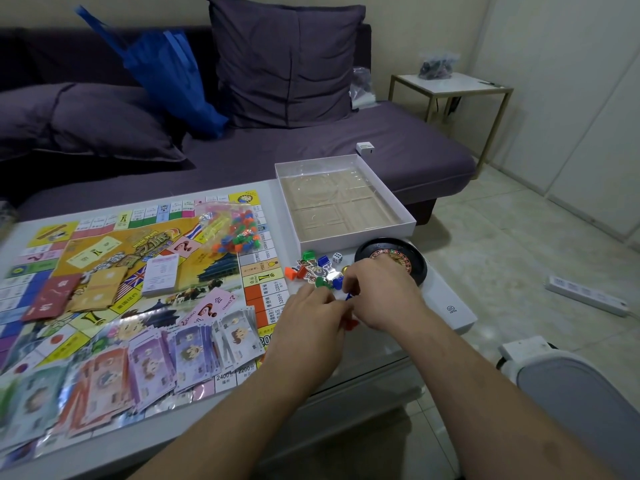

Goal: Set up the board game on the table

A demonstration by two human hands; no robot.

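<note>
On the left of the counter the game board lies flat and unfolded, yellow at its centre with a border of coloured squares; paper money is fanned over its near edge, card stacks sit near its middle and a clear bag of small houses rests on its far right corner. Just off the board's right edge lies the cluster of pawn pieces, green, blue, orange and printed figures, with a white die beside it. These pieces lie directly beyond both hands, touching or almost touching the fingertips. The left hand reaches in with its fingers curled toward a green piece; whether its grip has closed on anything I cannot tell. The right hand is nearer the cluster's right side, and its grip pinches a small blue piece. Further right sit the black roulette wheel and, behind it, the open box, whose clear tray looks empty.
</note>
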